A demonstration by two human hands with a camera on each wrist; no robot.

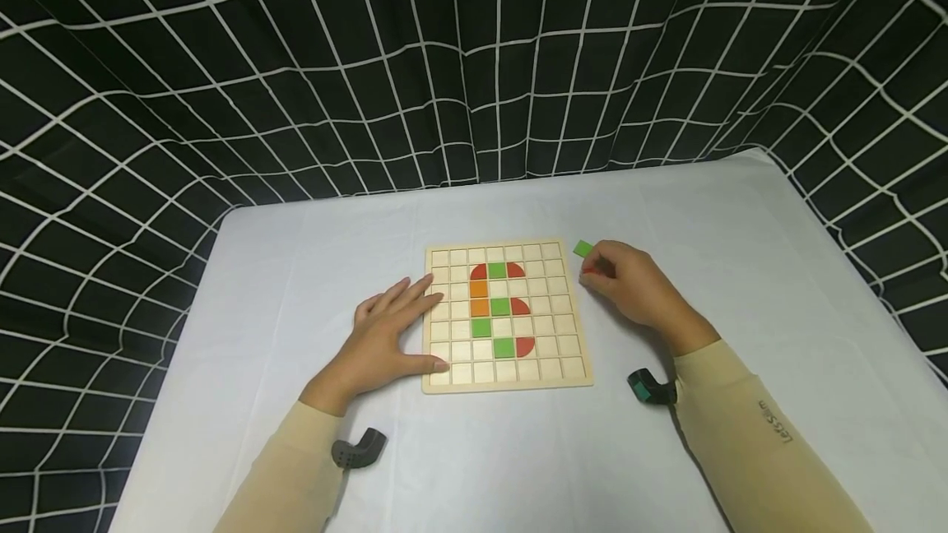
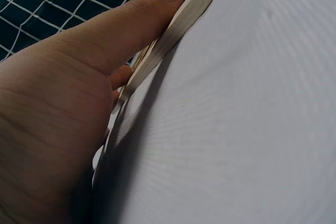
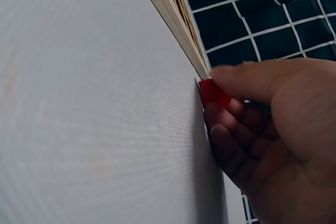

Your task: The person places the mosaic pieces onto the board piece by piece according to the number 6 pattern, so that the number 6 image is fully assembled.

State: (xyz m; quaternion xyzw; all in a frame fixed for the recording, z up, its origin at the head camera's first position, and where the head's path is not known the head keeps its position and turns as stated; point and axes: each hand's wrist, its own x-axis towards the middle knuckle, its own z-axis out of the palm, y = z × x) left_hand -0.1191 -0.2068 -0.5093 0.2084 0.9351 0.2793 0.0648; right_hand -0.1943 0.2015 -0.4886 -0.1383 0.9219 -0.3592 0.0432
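Note:
A square wooden grid board (image 1: 548, 373) lies on the table, with red quarter-round, green square and orange square tiles set in some of its cells. My left hand (image 1: 381, 344) rests along the board's left edge, fingers spread and nearly straight, thumb on the lower left corner. In the left wrist view the thumb (image 2: 131, 24) lies over the board's rim. Just off the board's right side, my right hand (image 1: 633, 282) pinches a red tile (image 3: 214, 94) between thumb and fingers. Beyond those fingers a loose green tile (image 1: 583, 248) lies on the table, partly covered by the hand.
A white cloth covers the table (image 1: 504, 459). Black curtain (image 1: 415, 64) with a white grid hangs behind and at both sides. Dark wrist-worn devices sit at the left cuff (image 1: 359, 448) and the right cuff (image 1: 652, 387).

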